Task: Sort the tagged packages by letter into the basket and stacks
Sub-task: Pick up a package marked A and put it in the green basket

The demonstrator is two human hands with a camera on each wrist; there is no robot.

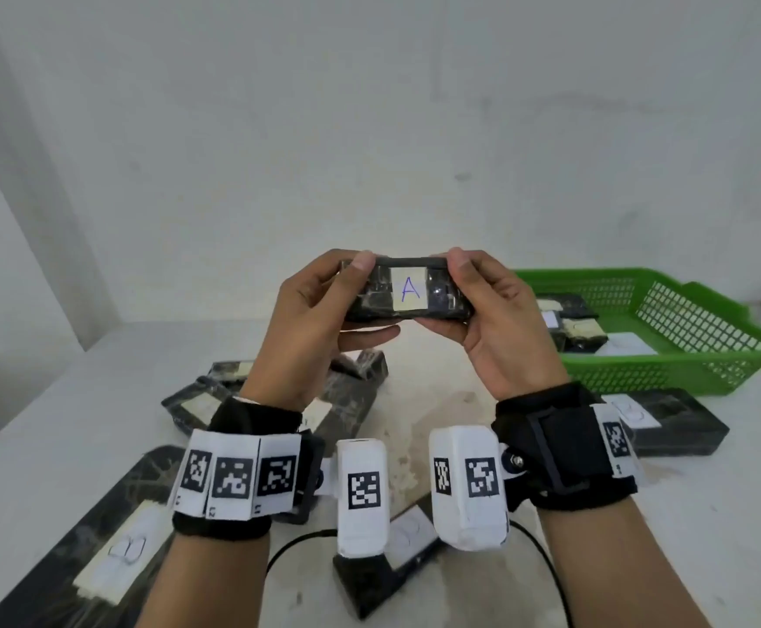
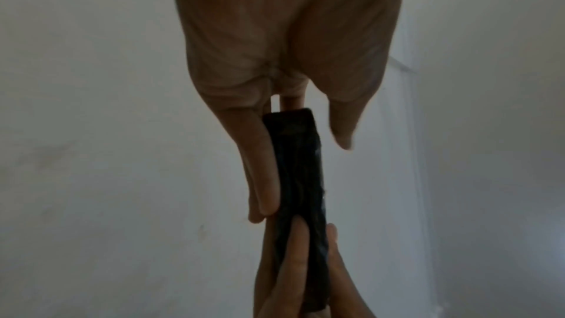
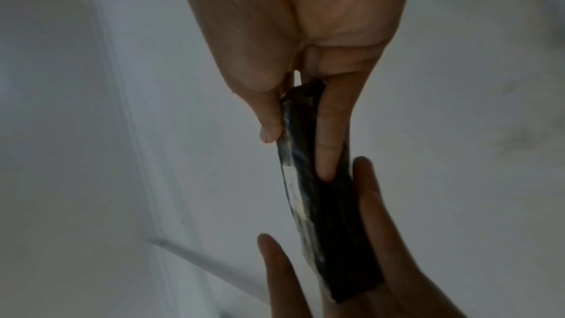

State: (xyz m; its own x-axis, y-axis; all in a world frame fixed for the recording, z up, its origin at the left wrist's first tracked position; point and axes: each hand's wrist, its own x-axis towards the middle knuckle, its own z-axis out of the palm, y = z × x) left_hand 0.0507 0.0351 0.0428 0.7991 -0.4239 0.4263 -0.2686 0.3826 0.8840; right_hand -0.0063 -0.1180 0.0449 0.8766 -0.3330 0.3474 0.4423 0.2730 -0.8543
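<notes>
Hands first: we have both of them raised above the table, and between them we hold a small black package flat toward us, its white tag marked with a blue letter A. Our left hand pinches the left end, thumb on the front near the top edge and fingers curled behind and under it. Our right hand pinches the right end the same way, thumb on the front and fingers underneath.

From the left wrist view we see the package edge-on, a thin dark slab, with our left fingers lying along one face and the thumb on the other side, close to it; whether the thumb tip touches there we cannot tell. From the right wrist view the package is again edge-on, our right thumb pressed on one face and a finger on the other.

To our right on the table stands a green basket with a few black packages already lying in it. Just in front of the basket lies another black package, its tag facing up. On the left side of the table sits a loose cluster of black packages, partly hidden behind our left wrist. Nearer to us on the left lies a large black package with a tag that looks like a B, and one more package lies between our forearms, mostly covered by the white wrist cameras
</notes>
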